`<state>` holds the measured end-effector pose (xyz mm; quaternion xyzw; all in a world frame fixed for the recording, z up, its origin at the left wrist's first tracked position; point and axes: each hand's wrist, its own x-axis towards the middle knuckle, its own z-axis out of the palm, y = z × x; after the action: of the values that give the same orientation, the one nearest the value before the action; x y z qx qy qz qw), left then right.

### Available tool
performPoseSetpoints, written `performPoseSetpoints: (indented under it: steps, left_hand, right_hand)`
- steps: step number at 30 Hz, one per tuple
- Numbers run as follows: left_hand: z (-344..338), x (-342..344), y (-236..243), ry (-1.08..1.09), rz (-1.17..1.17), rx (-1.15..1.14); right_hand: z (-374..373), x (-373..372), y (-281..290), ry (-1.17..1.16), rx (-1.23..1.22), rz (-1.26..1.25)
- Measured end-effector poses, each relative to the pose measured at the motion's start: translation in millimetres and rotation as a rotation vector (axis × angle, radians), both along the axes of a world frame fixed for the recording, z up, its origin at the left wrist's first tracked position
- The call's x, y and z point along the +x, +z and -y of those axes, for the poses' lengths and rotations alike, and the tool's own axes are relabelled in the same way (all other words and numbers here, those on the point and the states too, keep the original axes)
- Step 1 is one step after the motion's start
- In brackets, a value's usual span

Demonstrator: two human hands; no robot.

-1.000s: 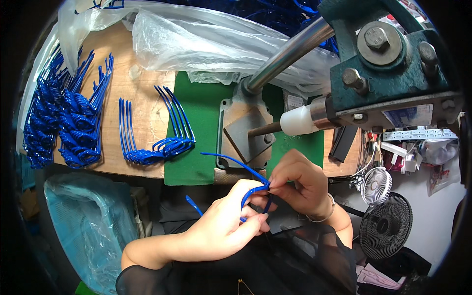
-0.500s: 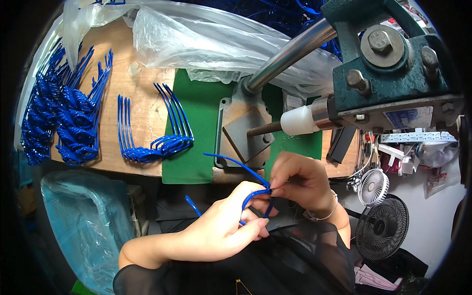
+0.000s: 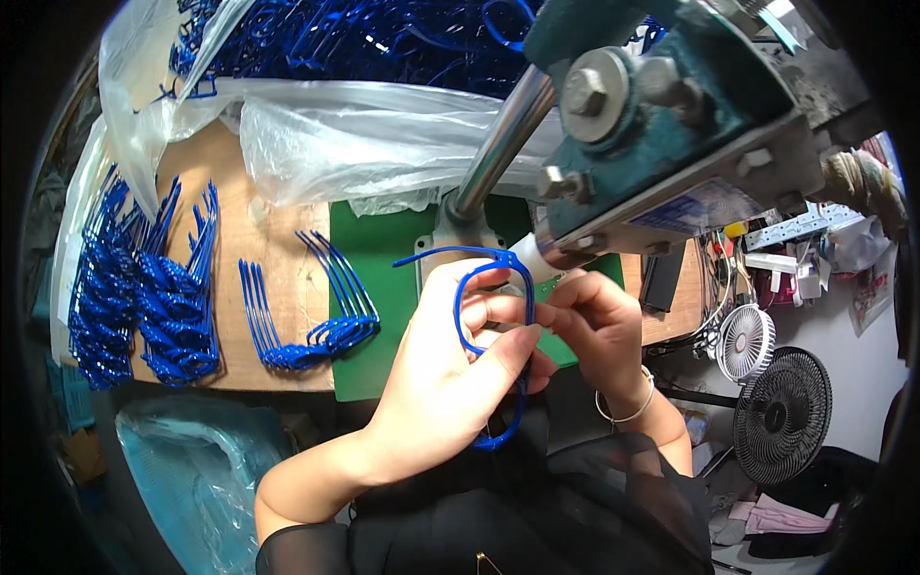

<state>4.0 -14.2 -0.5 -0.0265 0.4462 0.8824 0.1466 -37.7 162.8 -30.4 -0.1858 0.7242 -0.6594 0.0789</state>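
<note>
A blue glasses frame (image 3: 529, 297) is grasped by the left hand (image 3: 446, 355), and it is held in the air before the person, above the near edge of the table. One rim is turned upward and is seen around some fingers of this hand, while the second rim hangs below, near the dark clothing. One thin temple arm (image 3: 450, 250) is extended toward the left. The right hand (image 3: 599, 321) is placed just beside the frame, with its thumb and fingers bent close together; whether something is pinched there cannot be told. A bracelet (image 3: 618, 420) is worn on the right wrist.

Beyond the hands, a dark green press machine (image 3: 671, 163) is seen, and its white cylinder (image 3: 527, 254) is partly hidden behind the frame. A green mat (image 3: 383, 287) is laid on the wooden table (image 3: 278, 225). To the left, a small row of blue frames (image 3: 316, 350) is arranged, partly on the mat, and a larger stack of blue frames (image 3: 172, 316) is placed farther left.
</note>
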Motion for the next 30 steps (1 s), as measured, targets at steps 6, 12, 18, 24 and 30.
performPoseSetpoints:
  steps: [6, 12, 18, 24, 30]
  left_hand:
    - [-8.3, -10.8, 5.1, 0.018, 0.027, -0.018]
    - [-12.7, -17.2, 9.0, -0.023, 0.069, -0.017]
    - [-18.7, -14.1, 15.8, 0.001, 0.077, -0.059]
    - [-44.3, -9.8, 9.7, 0.152, -0.017, -0.067]
    - [-51.5, -9.4, -2.4, 0.255, -0.188, -0.182]
  right_hand:
    - [-19.5, -14.7, 10.1, -0.076, 0.113, -0.32]
    - [-40.2, -31.5, 132.6, -0.22, -0.509, -0.871]
    - [-29.4, -17.1, 169.6, 0.048, -0.377, -0.884]
    - [-35.7, 10.0, 139.0, 0.011, -0.358, -0.877]
    - [-29.2, 23.9, 119.5, 0.111, -0.254, -1.01]
